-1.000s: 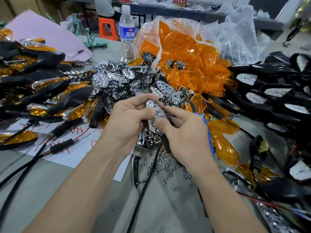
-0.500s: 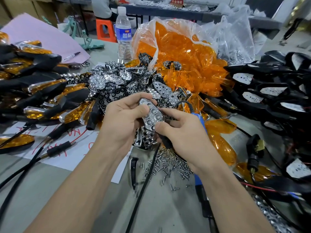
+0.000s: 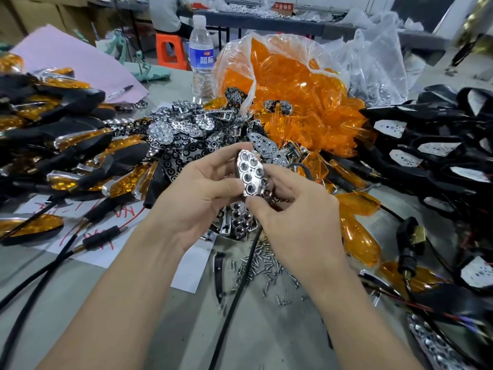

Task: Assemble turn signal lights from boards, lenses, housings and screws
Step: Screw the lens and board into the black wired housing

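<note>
Both hands hold one chrome reflector (image 3: 250, 173) up over the middle of the bench (image 3: 80, 303), honeycomb face toward the camera. The left hand (image 3: 202, 193) curls round its left edge, thumb across the front; the right hand (image 3: 296, 217) pinches its lower end between thumb and forefinger. Behind it lies a heap of reflectors (image 3: 186, 134), and beyond that an open bag of orange lenses (image 3: 293, 102). Black housings (image 3: 426, 145) pile up at the right, finished lights (image 3: 66, 145) at the left. Loose screws (image 3: 266, 265) lie scattered below the hands, crossed by a black cable (image 3: 240, 284). A bottle (image 3: 201, 54) stands at the far edge.
</note>
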Available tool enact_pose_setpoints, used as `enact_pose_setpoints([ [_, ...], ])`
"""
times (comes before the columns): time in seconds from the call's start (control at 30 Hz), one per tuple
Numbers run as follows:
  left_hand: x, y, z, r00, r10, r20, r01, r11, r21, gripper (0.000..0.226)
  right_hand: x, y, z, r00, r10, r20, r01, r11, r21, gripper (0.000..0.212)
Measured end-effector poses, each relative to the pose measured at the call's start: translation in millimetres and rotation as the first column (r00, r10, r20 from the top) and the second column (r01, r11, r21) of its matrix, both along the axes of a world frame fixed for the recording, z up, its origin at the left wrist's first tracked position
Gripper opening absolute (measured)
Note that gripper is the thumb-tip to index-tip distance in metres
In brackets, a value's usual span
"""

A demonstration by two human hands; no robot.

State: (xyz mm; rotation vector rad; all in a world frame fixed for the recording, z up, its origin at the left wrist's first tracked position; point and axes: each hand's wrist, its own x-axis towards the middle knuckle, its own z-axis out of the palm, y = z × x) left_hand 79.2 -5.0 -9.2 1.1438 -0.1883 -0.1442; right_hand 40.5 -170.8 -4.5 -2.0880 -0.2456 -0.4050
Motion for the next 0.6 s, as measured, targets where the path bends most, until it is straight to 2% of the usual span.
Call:
enact_pose_setpoints([
  [0.1, -1.3, 6.1, -0.7, 1.000, 0.008, 0.013, -0.008, 1.000, -0.015, 0.057, -3.3, 6.3, -4.7, 0.999, -0.044, 0.016, 0.044, 0.999, 0.004, 0.047],
  [0.2, -1.8, 7.8, 2.1, 0.999, -0.044, 0.019, 0.045, 0.998, -0.053, 0.061, -4.0, 9.0, 0.1, 0.995, -0.061, 0.079, 0.052, 0.993, 0.110, 0.040],
  [0.37, -1.9, 9.1, 1.8, 0.991, -0.128, -0.034, 0.127, 0.991, -0.034, 0.047, 6.9, -2.5, 5.7, 0.990, 0.058, -0.127, 0.010, 0.880, 0.475, 0.021],
  [0.5, -1.1, 8.2, 3.9, 0.993, -0.100, -0.069, 0.101, 0.995, 0.004, 0.043, 10.0, -5.2, 8.3, 0.937, 0.242, -0.251, -0.030, 0.773, 0.634, 0.026],
  [0.6, -0.8, 5.8, 4.5, 0.995, -0.035, -0.089, 0.036, 0.999, 0.014, 0.042, 11.7, -6.5, 7.8, 0.866, 0.354, -0.354, 0.000, 0.707, 0.707, 0.022],
])
